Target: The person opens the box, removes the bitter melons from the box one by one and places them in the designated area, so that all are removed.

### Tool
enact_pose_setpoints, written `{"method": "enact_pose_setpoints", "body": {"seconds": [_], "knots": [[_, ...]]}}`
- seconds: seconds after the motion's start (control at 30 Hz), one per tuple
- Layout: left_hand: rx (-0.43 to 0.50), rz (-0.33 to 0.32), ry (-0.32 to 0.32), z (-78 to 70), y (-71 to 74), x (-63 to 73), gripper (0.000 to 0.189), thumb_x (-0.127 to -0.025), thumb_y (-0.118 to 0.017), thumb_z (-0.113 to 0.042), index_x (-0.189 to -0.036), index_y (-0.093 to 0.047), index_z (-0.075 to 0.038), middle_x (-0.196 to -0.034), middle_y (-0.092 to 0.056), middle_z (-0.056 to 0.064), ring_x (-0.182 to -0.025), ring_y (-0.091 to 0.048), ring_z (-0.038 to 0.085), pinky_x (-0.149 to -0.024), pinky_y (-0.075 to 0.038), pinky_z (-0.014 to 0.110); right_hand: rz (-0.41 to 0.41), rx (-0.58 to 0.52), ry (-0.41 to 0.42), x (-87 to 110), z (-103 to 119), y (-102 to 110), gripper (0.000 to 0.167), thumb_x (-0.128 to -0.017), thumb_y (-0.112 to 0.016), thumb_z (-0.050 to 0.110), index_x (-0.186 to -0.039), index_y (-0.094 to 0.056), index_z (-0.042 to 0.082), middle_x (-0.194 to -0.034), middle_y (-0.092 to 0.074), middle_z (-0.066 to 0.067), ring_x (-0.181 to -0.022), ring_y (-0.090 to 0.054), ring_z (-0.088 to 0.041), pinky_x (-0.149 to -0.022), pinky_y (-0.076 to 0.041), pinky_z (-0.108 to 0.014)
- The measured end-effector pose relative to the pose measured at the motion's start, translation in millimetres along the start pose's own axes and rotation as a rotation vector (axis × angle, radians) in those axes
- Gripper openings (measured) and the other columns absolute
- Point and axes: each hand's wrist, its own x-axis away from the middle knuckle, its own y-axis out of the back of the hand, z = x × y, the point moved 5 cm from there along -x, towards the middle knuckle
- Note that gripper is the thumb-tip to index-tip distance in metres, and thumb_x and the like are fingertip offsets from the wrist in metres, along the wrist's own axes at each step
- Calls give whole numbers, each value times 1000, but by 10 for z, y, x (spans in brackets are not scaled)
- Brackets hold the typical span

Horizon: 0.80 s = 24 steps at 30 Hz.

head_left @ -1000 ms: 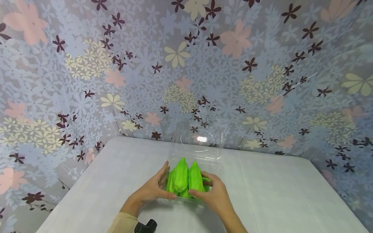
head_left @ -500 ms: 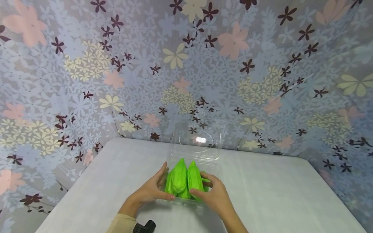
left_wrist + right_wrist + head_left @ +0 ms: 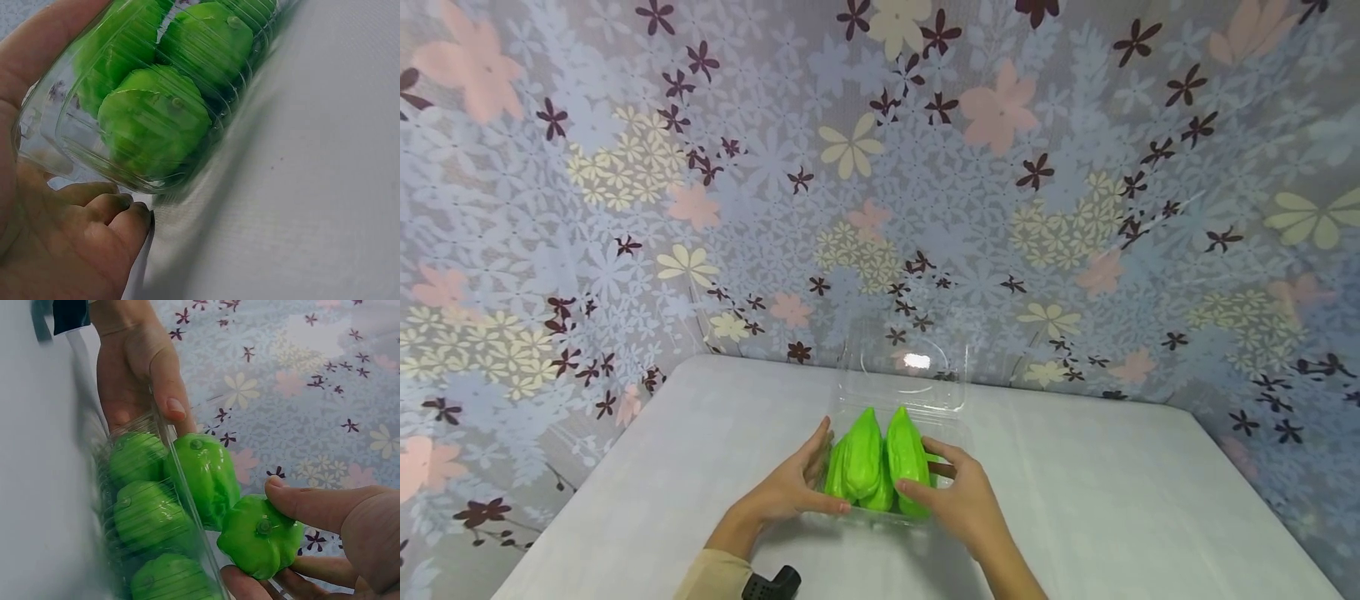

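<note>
A clear plastic box (image 3: 72, 140) with its hinged lid (image 3: 880, 387) raised stands on the table, holding several bright green ribbed gourds (image 3: 150, 128). The left hand (image 3: 786, 490) grips the box's left side, thumb at the front rim. The right hand (image 3: 961, 493) holds one green gourd (image 3: 259, 536) between thumb and fingers, at the top right of the pile. Beside it, another gourd (image 3: 862, 460) lies on the upper layer at the left. In the right wrist view a lower row of gourds (image 3: 151, 515) shows through the box wall. The right hand partly hides the box's right side.
A white cloth covers the table (image 3: 1090, 492), which reaches back to a flower-patterned wall covering (image 3: 925, 208). The raised lid stands close to that wall. A black device (image 3: 772, 583) sits at the left wrist, below a beige sleeve (image 3: 718, 575).
The right hand and its gourd have shifted slightly to the right, widening the gap to the neighbouring gourd. The left hand stays at the box.
</note>
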Motion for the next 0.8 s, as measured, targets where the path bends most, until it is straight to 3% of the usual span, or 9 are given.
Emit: {"method": "enact_pose_setpoints", "body": {"seconds": [0.3, 0.8], "knots": [[-1, -10, 14, 11, 7, 0, 132, -75, -90, -9, -162, 10, -18, -166, 9, 17, -152, 1, 35, -121, -9, 47, -29, -25, -22, -8, 20, 91, 75, -75, -91, 28, -140, -59, 6, -139, -58, -14, -122, -57, -39, -85, -59, -45], [-13, -19, 21, 9, 16, 4, 133, -75, -91, -12, -162, 9, -17, -166, 7, 18, -152, -1, 35, -121, -10, 46, -67, -61, -50, -12, 53, 422, 76, -78, -89, 30, -143, -56, 11, -145, -52, -14, -128, -53, -37, -90, -58, -45]]}}
